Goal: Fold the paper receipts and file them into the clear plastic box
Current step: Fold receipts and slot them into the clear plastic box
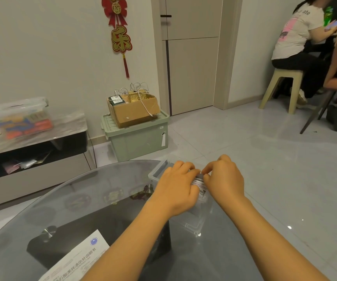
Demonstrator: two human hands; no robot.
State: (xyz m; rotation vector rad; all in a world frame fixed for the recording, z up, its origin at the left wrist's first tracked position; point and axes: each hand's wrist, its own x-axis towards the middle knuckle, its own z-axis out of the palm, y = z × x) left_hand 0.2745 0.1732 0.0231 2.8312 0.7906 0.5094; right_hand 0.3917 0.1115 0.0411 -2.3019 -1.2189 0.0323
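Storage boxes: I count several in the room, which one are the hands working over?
The clear plastic box on the glass table, under both hands; the left hand and right hand pinch a folded receipt over it. The green bin sits on the floor.

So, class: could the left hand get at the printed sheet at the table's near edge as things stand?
Probably yes, but not freely: the left hand is gripping the folded paper over the box. The sheet lies uncovered beside that forearm, with nothing on it.
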